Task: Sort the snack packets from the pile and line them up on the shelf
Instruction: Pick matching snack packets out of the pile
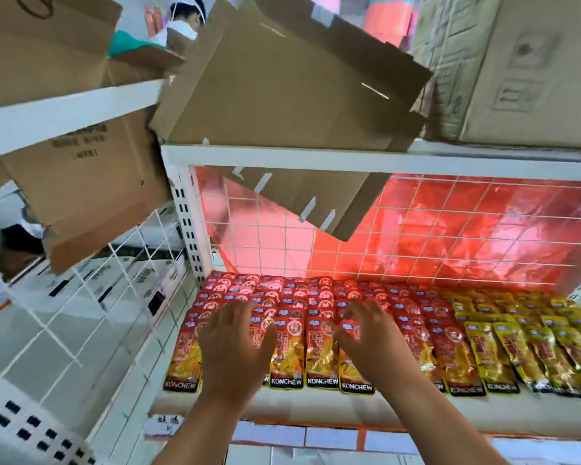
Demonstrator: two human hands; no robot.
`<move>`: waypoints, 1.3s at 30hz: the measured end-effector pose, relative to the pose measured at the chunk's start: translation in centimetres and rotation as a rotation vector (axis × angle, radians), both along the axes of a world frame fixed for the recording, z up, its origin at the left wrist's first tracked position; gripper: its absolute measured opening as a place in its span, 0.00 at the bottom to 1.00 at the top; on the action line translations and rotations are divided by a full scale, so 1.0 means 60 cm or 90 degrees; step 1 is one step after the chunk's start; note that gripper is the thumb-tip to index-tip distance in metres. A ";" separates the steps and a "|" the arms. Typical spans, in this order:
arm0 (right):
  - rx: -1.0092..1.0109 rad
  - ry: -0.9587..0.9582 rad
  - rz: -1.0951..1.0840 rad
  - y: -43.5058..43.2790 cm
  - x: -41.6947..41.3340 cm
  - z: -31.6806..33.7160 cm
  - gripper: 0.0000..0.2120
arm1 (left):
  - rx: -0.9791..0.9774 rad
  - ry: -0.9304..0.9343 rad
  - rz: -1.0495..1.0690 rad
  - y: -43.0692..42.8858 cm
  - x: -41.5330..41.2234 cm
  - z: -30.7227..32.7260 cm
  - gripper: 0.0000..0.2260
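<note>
The single head-worn camera looks forward and down from close behind the left hand (pixel 232 347) and right hand (pixel 366 340), facing the shelf (pixel 316 406) of snack packets (pixel 416 317) just beyond them.

Red packets (pixel 321 357): glossy, with a blue tag at the top, yellow strips pictured in the middle and a black KONCHEW band at the bottom. Laid flat on the white shelf (pixel 316 406) in columns running front to back, each overlapping the one behind, only the front row shown in full. Bottom edges lined up along the shelf's front lip. Yellow packets (pixel 517 357): same shape and print, laid the same way in columns just right of the red, touching them. One red packet (pixel 348 327): pinched in the fingers of the right hand (pixel 366 337) over the middle red columns, print blurred.
</note>
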State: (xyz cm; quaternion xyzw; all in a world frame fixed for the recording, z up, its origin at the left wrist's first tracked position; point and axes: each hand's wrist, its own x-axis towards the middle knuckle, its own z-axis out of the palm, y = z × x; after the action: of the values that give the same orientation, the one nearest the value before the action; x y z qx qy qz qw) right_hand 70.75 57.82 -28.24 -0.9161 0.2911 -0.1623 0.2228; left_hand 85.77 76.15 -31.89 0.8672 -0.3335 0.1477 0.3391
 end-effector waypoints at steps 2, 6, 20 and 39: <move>-0.010 -0.021 -0.006 -0.025 -0.027 0.030 0.10 | -0.018 -0.022 -0.062 -0.043 -0.024 0.029 0.22; -0.036 -0.046 -0.027 -0.069 -0.088 0.097 0.17 | -0.021 -0.033 -0.152 -0.125 -0.075 0.089 0.20; -0.222 -0.212 -0.238 -0.290 -0.589 0.358 0.17 | -0.132 -0.192 -0.489 -0.468 -0.541 0.411 0.19; -0.261 -0.220 -0.491 -0.474 -1.107 0.474 0.09 | -0.004 -0.164 -0.740 -0.778 -1.004 0.557 0.15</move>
State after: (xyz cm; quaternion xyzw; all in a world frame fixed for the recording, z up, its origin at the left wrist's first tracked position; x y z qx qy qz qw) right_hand 4.35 29.39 0.17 -0.7257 0.5308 -0.4377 0.0055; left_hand 25.52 29.44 1.55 0.5168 -0.7914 0.0429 0.3237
